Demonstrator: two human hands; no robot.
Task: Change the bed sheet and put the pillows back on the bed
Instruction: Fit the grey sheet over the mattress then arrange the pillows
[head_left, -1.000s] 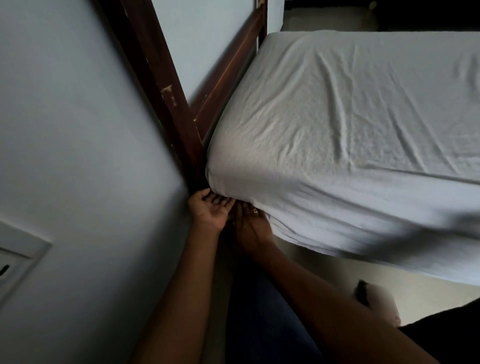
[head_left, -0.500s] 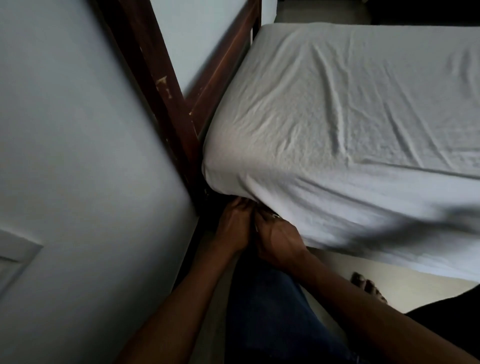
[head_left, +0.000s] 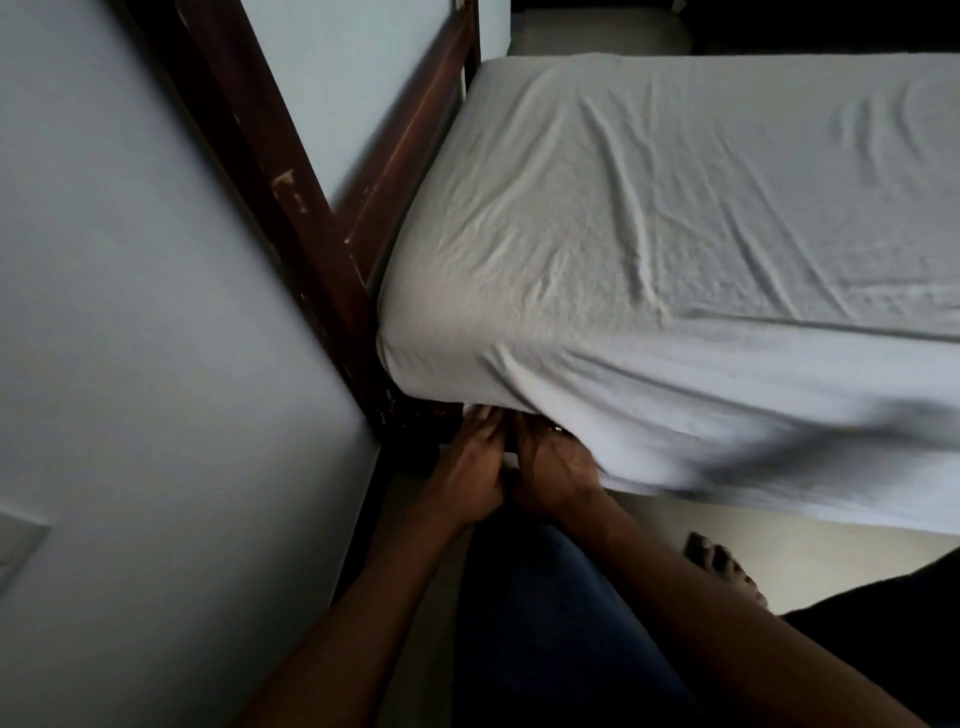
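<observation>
left hand (head_left: 470, 470) fingers stretched, pressing the hem | right hand (head_left: 558, 470) touching beside it, fingertips buried under fabric, grasp can't be told | bed sheet (head_left: 649, 291) corner directly above both hands, white, creased, spreading away beyond | dark bed frame (head_left: 332, 291) up-left

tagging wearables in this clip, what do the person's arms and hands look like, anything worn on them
The left forearm and right forearm are bare as far as the frame shows: no sleeves, watch or bracelet. The left hand has no glove and no ring that I can see. The right hand is also ungloved, with a small shiny ring on one finger.
</observation>
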